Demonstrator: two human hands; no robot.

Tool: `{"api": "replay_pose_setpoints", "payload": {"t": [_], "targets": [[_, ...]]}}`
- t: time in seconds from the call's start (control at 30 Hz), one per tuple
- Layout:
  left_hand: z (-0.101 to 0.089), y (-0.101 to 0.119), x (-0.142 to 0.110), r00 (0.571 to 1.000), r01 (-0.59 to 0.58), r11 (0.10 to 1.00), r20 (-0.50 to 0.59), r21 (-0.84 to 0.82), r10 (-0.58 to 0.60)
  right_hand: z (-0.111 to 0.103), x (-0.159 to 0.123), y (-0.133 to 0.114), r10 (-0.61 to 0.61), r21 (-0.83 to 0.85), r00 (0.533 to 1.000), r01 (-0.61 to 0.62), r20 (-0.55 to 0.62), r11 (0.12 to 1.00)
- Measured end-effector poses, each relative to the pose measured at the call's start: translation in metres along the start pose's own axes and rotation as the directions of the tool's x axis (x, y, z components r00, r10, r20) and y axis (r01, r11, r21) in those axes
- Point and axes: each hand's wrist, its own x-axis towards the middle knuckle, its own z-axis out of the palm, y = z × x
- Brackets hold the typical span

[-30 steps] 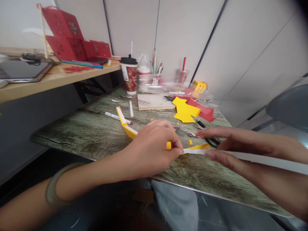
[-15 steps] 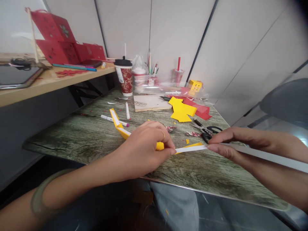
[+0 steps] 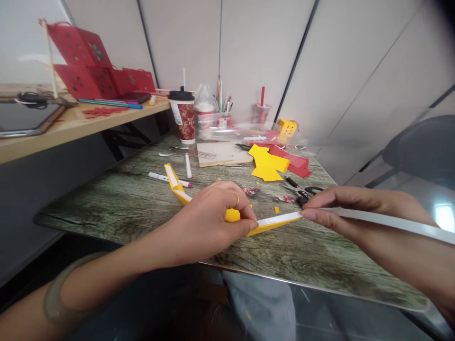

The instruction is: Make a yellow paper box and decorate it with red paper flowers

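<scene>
White strip [image 3: 279, 219] | pinched by right fingers [image 3: 324, 198] | along yellow paper [image 3: 263, 228] at left fingers [image 3: 242, 228]

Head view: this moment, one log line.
left hand: pinching yellow paper | right hand: pinching white strip | scissors: near right hand

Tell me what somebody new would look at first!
Probably the bright yellow cutout, just right of the picture's middle, beside the red paper. Next might come the red boxes stacked on the wooden shelf at the left, then the long white strip pinched in the right hand.
</scene>
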Motion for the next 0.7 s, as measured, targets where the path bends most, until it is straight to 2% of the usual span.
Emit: {"api": "replay_pose_setpoints", "payload": {"t": [0.37,0.7], "targets": [[0.0011,-0.0008,0.0011,1.0,0.018,1.0,-0.002,0.005,-0.018,0.0036,0.0017,0.0056,0.009,0.053,1.0,-0.009,-0.006,0.999],[0.0017,-0.0007,0.0012,0.998,-0.058,0.997,-0.015,0.045,0.059,0.0078,0.0017,0.0102,0.037,0.093,0.998,-0.042,0.05,0.995]]}}
